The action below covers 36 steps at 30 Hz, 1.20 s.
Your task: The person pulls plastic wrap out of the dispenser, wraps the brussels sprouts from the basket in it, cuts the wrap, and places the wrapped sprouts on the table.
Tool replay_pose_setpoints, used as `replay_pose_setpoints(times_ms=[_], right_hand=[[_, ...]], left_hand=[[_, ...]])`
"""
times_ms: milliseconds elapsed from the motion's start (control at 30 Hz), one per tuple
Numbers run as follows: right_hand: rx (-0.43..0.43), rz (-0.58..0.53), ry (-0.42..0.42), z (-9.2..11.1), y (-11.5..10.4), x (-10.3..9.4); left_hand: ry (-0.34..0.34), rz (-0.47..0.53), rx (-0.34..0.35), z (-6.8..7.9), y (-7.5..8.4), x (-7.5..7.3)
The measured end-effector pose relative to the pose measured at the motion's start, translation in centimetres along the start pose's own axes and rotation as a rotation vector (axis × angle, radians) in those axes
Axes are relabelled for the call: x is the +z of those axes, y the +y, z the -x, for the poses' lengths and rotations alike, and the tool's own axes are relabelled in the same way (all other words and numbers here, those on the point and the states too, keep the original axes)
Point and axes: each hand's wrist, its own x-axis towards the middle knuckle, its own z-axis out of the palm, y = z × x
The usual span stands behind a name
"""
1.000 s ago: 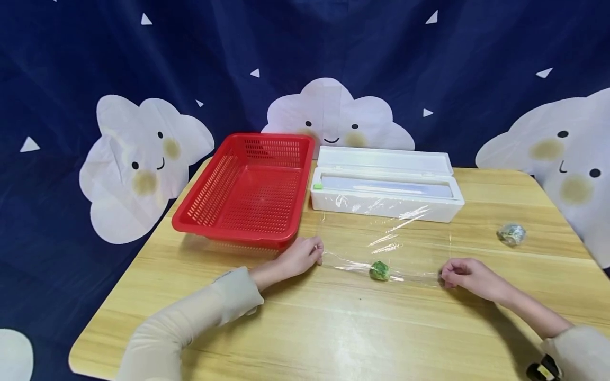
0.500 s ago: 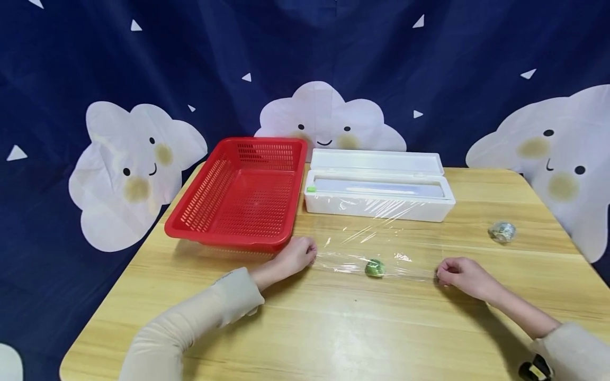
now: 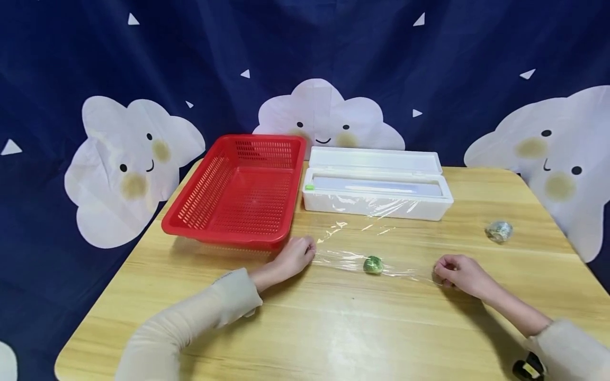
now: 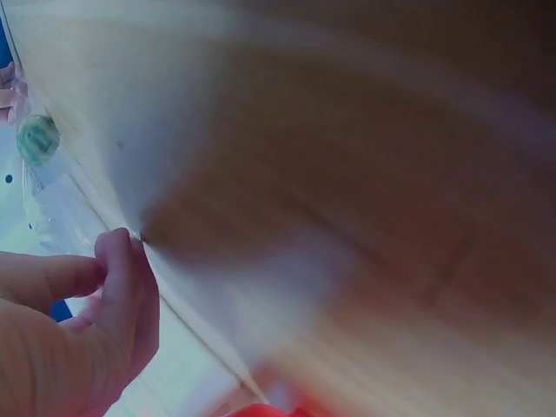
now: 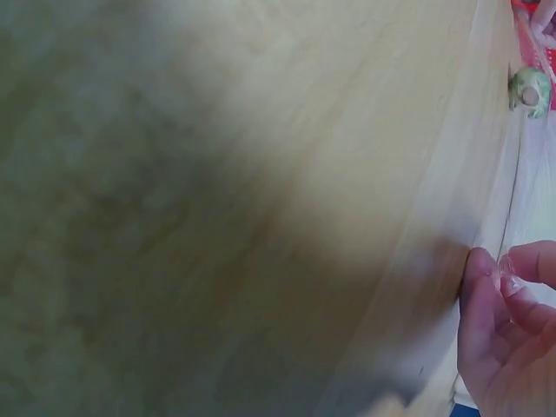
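A thin sheet of clear cling film [image 3: 339, 258] stretches forward from a white dispenser box [image 3: 376, 206] with its lid up. My left hand [image 3: 292, 257] pinches the film's near left corner, beside the red basket. At the near right corner, my right hand [image 3: 464, 276] pinches the film between thumb and fingers. Between the hands, at the film's near edge, sits a small green Brussels sprout [image 3: 373, 265]. Its cut base faces the right hand in the right wrist view. Whether film covers the sprout, I cannot tell.
A red perforated basket [image 3: 224, 234] stands at the back left, close to the left hand. A small ball wrapped in film [image 3: 499, 232] lies at the right of the wooden table [image 3: 305, 333]. A cloud-printed dark blue curtain [image 3: 362, 42] hangs behind.
Both hands keep their pinch on the film and barely move. The film's near edge looks more gathered beside the sprout, mostly on the right. The head view has shifted slightly.
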Motion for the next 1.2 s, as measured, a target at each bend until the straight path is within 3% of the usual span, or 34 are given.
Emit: replay_pose_setpoints(times_ms=[100,333,467,733,900,933,1033,1133,1167,1200], right_hand=[[0.022,0.004,-0.007,0.3,0.1,0.2],[-0.067,0.224,0.086,0.5,-0.1,0.6],[-0.090,0.283,0.110,0.3,-0.2,0.7],[-0.104,0.294,0.088,0.1,0.3,0.6],[-0.069,0.216,-0.002,-0.1,0.5,0.1],[-0.058,0.200,-0.021,-0.2,0.5,-0.1],[-0.052,0.215,-0.041,-0.4,0.6,-0.4],[-0.064,0.262,-0.021,-0.4,0.5,-0.6],[-0.072,0.266,-0.012,-0.4,0.5,-0.6],[-0.081,0.266,-0.004,-0.3,0.5,-0.7]], left_hand=[[-0.028,-0.025,0.007,0.0,-0.1,0.0],[-0.123,-0.171,0.044,-0.3,-0.1,0.3],[-0.139,-0.203,0.059,-0.3,0.0,0.2],[-0.167,-0.260,0.114,-0.1,0.0,0.2],[-0.252,-0.307,0.055,-0.9,-0.1,0.2],[-0.240,-0.298,0.079,-1.3,-1.1,0.9],[-0.259,-0.276,0.054,-1.5,-1.6,1.0],[-0.249,-0.217,0.055,-1.3,-1.4,0.6],[-0.262,-0.213,0.026,-1.0,-0.4,-0.2],[-0.250,-0.196,0.037,-0.9,-0.4,-0.3]])
